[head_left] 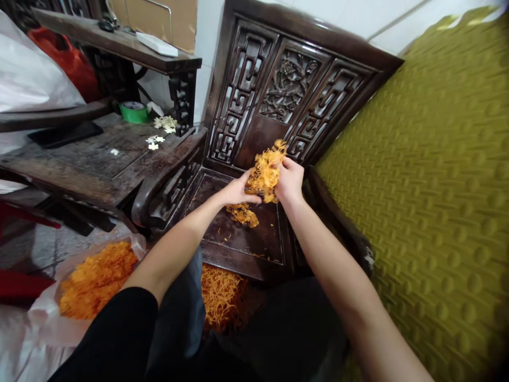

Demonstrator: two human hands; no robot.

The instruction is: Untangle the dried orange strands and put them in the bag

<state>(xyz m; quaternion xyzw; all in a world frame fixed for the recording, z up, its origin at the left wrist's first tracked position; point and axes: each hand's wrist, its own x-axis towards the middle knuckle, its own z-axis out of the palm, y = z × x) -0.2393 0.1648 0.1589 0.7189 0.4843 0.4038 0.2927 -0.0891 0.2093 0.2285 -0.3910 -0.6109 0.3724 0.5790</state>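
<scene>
Above the seat of a dark carved wooden chair [274, 241], a bunch of orange lacy pieces [265, 168] is held between both hands. My left hand [239, 190] cups the bunch from the left, its thumb low along the near side. From the right, my right hand [289, 179] grips the same bunch with bent fingers, some hidden behind it. A smaller clump of orange lacy pieces [243, 215] lies on the seat below, with a few thin orange scraps around it. The exact kind of these pieces is too fine to make out.
An open plastic bag [43, 318] full of orange pieces stands at lower left. Thin orange strands [222, 294] are heaped below the seat's front edge. A side table [79, 164] holds green tape [134, 112], white flower shapes [165, 124] and a phone [66, 134]. A textured yellow-green sheet [429, 175] rises right.
</scene>
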